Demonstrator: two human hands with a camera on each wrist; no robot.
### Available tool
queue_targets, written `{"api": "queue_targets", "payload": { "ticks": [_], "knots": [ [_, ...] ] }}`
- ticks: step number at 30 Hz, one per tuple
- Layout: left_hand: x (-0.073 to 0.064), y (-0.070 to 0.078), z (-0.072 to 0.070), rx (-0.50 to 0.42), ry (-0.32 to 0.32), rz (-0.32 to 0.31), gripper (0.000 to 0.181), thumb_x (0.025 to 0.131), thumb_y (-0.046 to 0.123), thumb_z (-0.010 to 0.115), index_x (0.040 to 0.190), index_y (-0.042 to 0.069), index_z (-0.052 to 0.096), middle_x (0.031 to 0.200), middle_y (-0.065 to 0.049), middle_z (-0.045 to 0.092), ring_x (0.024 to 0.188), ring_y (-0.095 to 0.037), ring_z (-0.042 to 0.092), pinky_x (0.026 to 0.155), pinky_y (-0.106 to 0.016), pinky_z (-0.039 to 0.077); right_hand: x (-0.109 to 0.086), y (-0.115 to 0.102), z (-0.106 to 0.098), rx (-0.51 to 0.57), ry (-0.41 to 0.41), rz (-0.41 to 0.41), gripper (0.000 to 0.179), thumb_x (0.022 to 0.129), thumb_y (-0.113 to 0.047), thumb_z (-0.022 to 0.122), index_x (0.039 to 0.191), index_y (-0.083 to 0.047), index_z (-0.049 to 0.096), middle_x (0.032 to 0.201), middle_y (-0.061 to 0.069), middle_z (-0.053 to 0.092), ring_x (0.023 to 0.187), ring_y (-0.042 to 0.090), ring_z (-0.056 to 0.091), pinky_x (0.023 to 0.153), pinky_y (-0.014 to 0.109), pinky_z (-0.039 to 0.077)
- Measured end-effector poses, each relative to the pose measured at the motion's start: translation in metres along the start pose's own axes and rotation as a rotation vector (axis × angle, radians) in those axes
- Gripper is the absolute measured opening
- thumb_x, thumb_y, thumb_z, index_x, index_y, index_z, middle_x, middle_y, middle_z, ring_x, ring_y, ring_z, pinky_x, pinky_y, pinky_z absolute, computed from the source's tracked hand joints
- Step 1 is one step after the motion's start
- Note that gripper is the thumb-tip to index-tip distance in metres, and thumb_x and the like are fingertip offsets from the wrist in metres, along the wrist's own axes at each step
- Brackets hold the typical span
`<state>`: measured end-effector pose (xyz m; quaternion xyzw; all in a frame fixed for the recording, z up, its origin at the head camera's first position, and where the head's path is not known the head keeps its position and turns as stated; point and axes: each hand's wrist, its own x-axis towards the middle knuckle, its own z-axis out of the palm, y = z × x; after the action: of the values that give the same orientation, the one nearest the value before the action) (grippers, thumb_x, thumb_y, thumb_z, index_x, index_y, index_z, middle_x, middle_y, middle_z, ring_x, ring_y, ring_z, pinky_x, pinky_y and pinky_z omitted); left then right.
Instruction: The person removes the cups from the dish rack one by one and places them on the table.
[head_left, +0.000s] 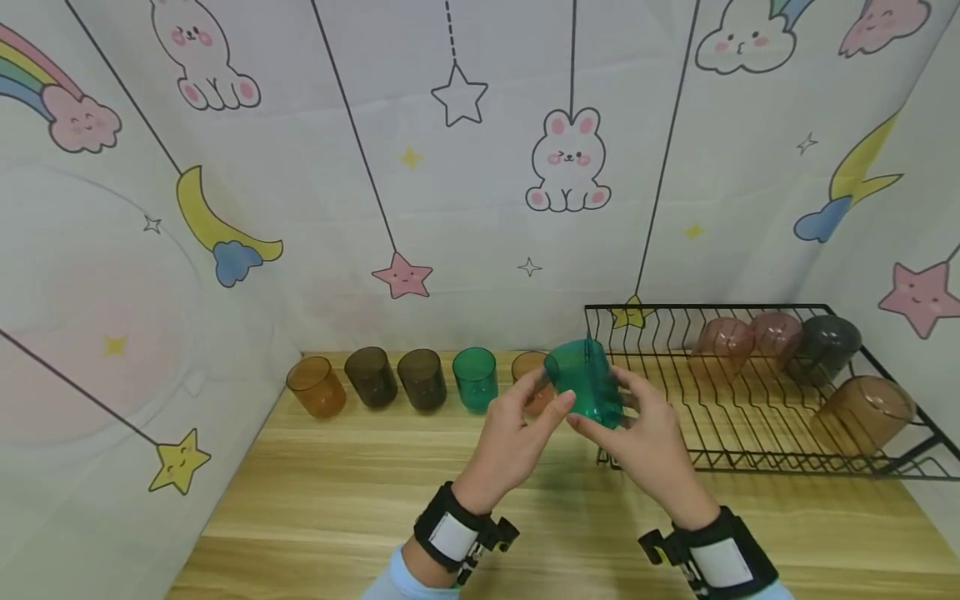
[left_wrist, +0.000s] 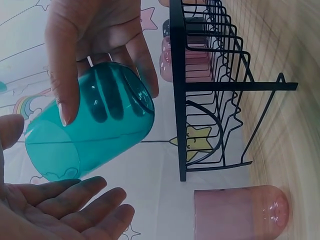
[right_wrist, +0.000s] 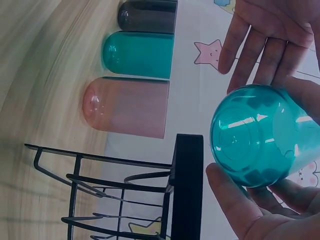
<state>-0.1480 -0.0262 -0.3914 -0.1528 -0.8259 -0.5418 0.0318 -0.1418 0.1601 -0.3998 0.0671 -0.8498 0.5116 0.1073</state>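
Note:
A tilted teal see-through cup [head_left: 581, 379] is held above the table between both hands. My right hand [head_left: 648, 429] grips it, with the thumb on the near side and the fingers behind, showing through the wall in the left wrist view. My left hand [head_left: 510, 437] is at the cup's other side, its fingers [left_wrist: 85, 200] fairly straight and its thumb close to the cup wall. In the left wrist view the cup's open end faces left, toward the left hand. The rounded base [right_wrist: 240, 135] shows in the right wrist view.
Along the back of the wooden table [head_left: 337, 500] stands a row of cups: amber [head_left: 317, 387], dark brown [head_left: 371, 379], green [head_left: 476, 381] and pinkish [right_wrist: 130, 107]. On the right, a black wire rack [head_left: 720, 458] holds pink [head_left: 726, 342], grey [head_left: 828, 342] and amber cups [head_left: 862, 417].

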Motion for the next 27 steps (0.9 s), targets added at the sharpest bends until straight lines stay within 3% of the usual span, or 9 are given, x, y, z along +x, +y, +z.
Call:
{"api": "queue_targets", "payload": {
  "ticks": [9, 16, 27],
  "knots": [
    [0.001, 0.002, 0.0, 0.002, 0.003, 0.001, 0.058, 0.085, 0.063, 0.052, 0.136, 0.036, 0.042, 0.138, 0.011, 0.048, 0.127, -0.018, 0.048, 0.102, -0.048, 0.042, 0.0, 0.002, 0.004, -0.016, -0.037, 0.012, 0.089, 0.066, -0.058, 0.075, 0.135, -0.014, 0.042, 0.131, 0.009, 0.049, 0.114, 0.033, 0.056, 0.08, 0.041, 0.056],
    [0.006, 0.004, -0.002, -0.011, -0.008, 0.02, 0.059, 0.083, 0.062, 0.056, 0.135, 0.04, 0.04, 0.136, 0.015, 0.049, 0.125, -0.009, 0.048, 0.101, -0.045, 0.043, -0.002, 0.002, 0.006, -0.006, -0.009, 0.016, 0.091, 0.065, -0.059, 0.076, 0.136, -0.014, 0.041, 0.13, 0.009, 0.049, 0.113, 0.035, 0.056, 0.081, 0.042, 0.055],
    [0.016, 0.011, -0.003, -0.019, -0.05, -0.037, 0.083, 0.074, 0.065, 0.065, 0.141, 0.044, 0.022, 0.142, 0.011, 0.042, 0.13, -0.006, 0.042, 0.102, -0.043, 0.042, -0.006, 0.002, 0.011, 0.002, 0.014, -0.007, 0.09, 0.065, -0.057, 0.077, 0.137, -0.016, 0.04, 0.132, 0.005, 0.046, 0.114, 0.032, 0.056, 0.083, 0.04, 0.055]
  ]
}}
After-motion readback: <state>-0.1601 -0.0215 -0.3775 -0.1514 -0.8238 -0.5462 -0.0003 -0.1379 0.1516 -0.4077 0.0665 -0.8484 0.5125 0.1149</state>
